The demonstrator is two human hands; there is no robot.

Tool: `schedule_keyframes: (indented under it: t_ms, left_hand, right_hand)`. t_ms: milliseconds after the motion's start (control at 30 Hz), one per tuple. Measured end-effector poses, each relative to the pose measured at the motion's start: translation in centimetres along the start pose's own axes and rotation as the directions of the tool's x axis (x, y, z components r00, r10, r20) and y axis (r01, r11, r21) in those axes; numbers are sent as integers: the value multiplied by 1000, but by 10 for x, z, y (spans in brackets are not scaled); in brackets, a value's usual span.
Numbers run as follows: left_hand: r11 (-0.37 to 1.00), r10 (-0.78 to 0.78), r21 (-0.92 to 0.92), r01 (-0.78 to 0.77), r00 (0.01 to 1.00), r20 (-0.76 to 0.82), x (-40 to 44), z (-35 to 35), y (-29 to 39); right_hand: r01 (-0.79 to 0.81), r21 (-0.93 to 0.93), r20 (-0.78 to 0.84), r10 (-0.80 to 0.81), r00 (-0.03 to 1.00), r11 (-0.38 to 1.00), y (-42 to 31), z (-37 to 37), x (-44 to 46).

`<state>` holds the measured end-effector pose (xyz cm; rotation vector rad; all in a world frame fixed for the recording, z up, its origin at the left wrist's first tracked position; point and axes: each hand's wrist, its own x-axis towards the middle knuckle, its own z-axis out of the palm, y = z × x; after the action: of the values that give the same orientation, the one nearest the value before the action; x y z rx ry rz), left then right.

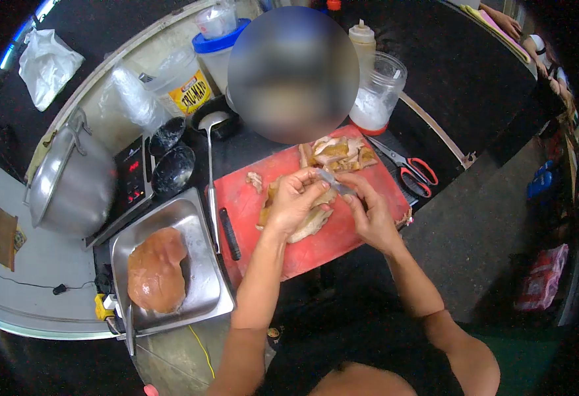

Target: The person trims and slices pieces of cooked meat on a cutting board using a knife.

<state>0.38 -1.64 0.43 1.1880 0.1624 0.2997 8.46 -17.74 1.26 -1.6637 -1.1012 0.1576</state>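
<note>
Both hands are pinched narrow: left hand (296, 201) and right hand (372, 211) hold a translucent film (332, 181) stretched between the fingertips. I cannot tell whether it is plastic or skin. It sits above the chicken pieces (312, 224) on the red cutting board (345, 237), with a second chicken pile (345, 153) at the board's far edge.

If my fingertips are greasy, the film could slip and drop onto the meat; pulled too hard, it could tear and leave a scrap among the pieces. The red-handled scissors (415, 173) lie just beside the board's right side, so a careless swing of my right hand might knock them. On my left, the ladle (212, 185) has its long handle running down between the board and the steel tray (215, 280); my forearm could catch it and tip the ladle's bowl. A utensil handle (130, 333) juts past the tray's near edge, where a passing sleeve might snag it.

As for writing, the tub (190, 92) reads "TRU-MAYO" on a yellow label; the smaller print is too fine. Red digits glow on the induction cooker (134, 165), too blurred for me to read surely.
</note>
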Motion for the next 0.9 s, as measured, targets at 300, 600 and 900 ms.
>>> schedule_keyframes:
  t_ms: [300,600,900]
  left_hand:
    - [1000,-14,-17,13,1000,-20,-1,5,3]
    - [1000,-2,-8,2,1000,-2,-1,3,0]
    - [999,-19,-26,19,1000,-8,-1,6,3]
  right_hand:
    - [-21,260,-53,36,998,965,-7,-2,3]
    - [-4,37,31,3,1000,999,4,0,6]
    - [70,168,-64,-60,996,983,4,-5,8]
